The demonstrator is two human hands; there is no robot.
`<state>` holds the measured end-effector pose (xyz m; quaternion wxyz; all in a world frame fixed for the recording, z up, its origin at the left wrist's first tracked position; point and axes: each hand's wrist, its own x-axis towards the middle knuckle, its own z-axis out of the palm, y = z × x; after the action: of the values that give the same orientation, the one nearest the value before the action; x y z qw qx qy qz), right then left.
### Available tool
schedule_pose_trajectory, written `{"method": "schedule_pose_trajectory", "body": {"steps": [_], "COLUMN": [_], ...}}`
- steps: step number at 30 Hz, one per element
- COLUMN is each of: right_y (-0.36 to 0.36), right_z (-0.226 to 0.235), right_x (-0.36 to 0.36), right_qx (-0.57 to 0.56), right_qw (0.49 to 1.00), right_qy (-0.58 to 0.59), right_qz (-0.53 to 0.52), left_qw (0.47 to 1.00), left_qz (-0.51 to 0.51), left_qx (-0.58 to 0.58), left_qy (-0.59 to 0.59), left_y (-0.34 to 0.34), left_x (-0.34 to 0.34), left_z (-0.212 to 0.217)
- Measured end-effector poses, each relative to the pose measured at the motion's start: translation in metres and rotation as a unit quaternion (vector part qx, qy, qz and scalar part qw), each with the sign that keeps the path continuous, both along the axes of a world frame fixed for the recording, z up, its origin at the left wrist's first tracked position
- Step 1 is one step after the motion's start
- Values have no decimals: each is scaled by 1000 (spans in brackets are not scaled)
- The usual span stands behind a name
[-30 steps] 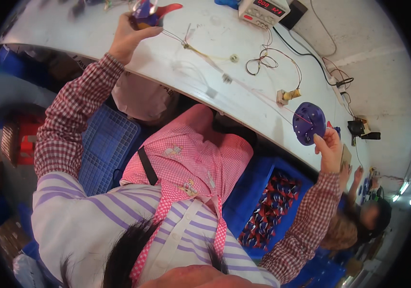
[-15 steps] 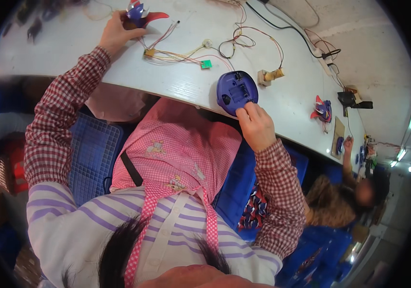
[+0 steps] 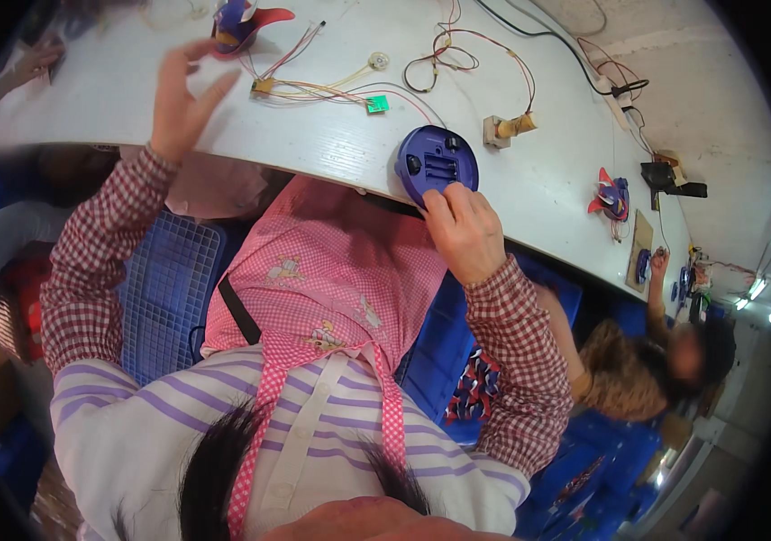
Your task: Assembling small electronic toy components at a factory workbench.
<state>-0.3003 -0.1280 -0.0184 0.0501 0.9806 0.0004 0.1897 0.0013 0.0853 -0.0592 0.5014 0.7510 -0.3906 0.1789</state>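
Near the front edge of the white table, my right hand (image 3: 465, 233) pinches the rim of a round purple plastic base (image 3: 437, 164) with a slotted battery bay. Wires run from the base to a small green circuit board (image 3: 377, 105), a connector (image 3: 264, 87) and a round disc (image 3: 378, 60). Above the table's front edge at left, my left hand (image 3: 185, 101) is open, thumb and fingers apart, holding nothing. Just beyond it sits a purple and red plastic figure part (image 3: 239, 25), with wires trailing beneath.
A block with a tan roll (image 3: 510, 129) stands right of the base. Farther right lies another purple and red part (image 3: 611, 195). Cables (image 3: 565, 41) run along the wall side. A co-worker (image 3: 642, 370) sits at right; another person's hand (image 3: 38, 61) shows at far left.
My left hand has let go of the purple and red figure part and drawn back toward me. The purple base has turned slightly in my right hand.
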Motion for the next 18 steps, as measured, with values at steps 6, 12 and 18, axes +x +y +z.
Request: {"method": "schedule_pose_trajectory", "body": {"steps": [6, 12, 18], "right_y": [20, 20, 10], "right_z": [19, 40, 36], "right_x": [12, 14, 4], "right_qx": [252, 580, 575], "right_qw": [965, 798, 797], "right_qy": [-55, -99, -139], "right_qz": [-57, -134, -126], "left_qw": [963, 948, 924], "left_qz": [-265, -226, -195], "left_qx": [58, 139, 276], "left_qy": [-6, -174, -181], "left_y": [-29, -94, -111], "left_x": [-83, -77, -75], "left_z": [22, -2, -8]}}
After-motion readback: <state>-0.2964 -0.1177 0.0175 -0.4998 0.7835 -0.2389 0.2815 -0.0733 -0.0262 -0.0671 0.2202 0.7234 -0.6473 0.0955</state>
